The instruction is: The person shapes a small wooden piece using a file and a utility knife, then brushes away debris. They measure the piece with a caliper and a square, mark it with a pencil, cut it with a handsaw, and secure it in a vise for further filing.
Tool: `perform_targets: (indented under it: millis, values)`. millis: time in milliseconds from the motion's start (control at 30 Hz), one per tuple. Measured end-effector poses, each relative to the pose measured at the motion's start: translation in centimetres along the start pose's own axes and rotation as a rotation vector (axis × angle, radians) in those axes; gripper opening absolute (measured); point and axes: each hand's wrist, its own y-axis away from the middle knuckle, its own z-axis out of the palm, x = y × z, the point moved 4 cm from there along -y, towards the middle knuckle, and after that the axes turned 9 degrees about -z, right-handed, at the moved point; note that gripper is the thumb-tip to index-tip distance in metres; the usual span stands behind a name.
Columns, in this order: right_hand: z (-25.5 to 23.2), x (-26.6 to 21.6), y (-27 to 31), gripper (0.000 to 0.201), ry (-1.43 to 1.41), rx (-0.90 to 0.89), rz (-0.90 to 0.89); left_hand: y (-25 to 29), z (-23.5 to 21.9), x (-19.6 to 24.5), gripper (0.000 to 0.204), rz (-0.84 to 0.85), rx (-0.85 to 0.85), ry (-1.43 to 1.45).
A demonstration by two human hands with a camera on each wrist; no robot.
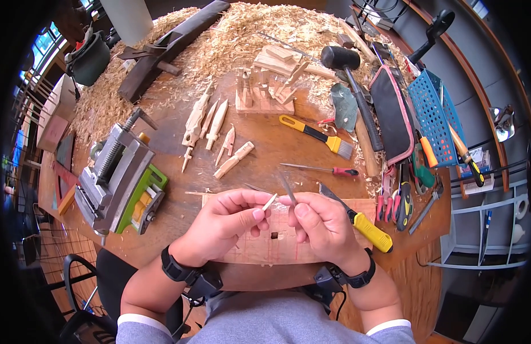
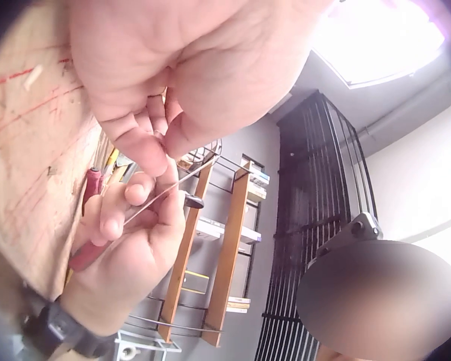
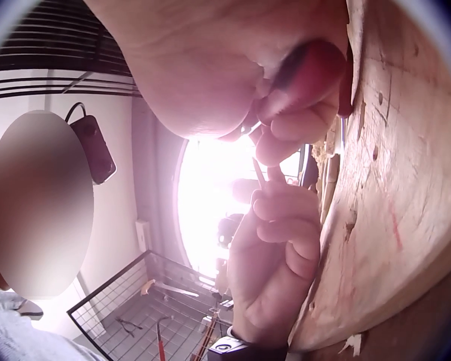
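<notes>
In the head view, my left hand (image 1: 225,222) pinches a small pale wooden piece (image 1: 270,202) between thumb and index finger. My right hand (image 1: 328,225) grips a slim metal file (image 1: 287,187), whose thin grey blade shows above its fingers, close beside the piece. In the right wrist view the file's red and black handle (image 3: 304,79) sits in the right palm, and the wooden piece (image 3: 258,173) sticks up from the left fingers. Below both hands lies a wooden board (image 1: 245,249) with red pencil lines and a square hole.
A yellow-handled saw (image 1: 371,231) lies right of the hands. Beyond are a red-handled tool (image 1: 343,171), a brush (image 1: 320,136), carved wooden pieces (image 1: 218,123) and a mallet (image 1: 341,58). A vise (image 1: 113,178) stands left; wood shavings (image 1: 248,28) cover the far side.
</notes>
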Motion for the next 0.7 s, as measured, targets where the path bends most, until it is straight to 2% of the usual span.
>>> perform_targets:
  millis: [67,267,333,467,533,667,700]
  values:
    - [0.2,-0.3,0.0,0.029,0.045,-0.055,-0.059,-0.1,-0.1,0.1,0.027,0.027,0.023,0.026]
    - [1.1,-0.1,-0.1,0.020,0.063,0.001,-0.065,-0.3,-0.4,-0.1,0.027,0.085,0.029,0.063]
    - [1.3,-0.3,-0.1,0.017,0.220,-0.057,-0.233,-0.3,-0.4,-0.1,0.027,0.083,0.041,0.043]
    - [1.6,-0.8,-0.2,0.017,0.251,-0.130,-0.237,-0.2,-0.3,-0.2,0.024,0.084,0.047,-0.038]
    - [1.3,-0.9,-0.4,0.017,0.269,-0.035,-0.182,-0.1,-0.1,-0.2,0.024,0.065,0.049,-0.040]
    - [0.9,-0.7,-0.6,0.017,0.222,-0.006,-0.158,-0.3,-0.2,-0.5,0.023,0.056,0.035,-0.019]
    - [1.0,-0.7,-0.4,0.016,0.229,-0.054,-0.206,-0.3,-0.3,-0.4,0.023,0.059,0.037,-0.018]
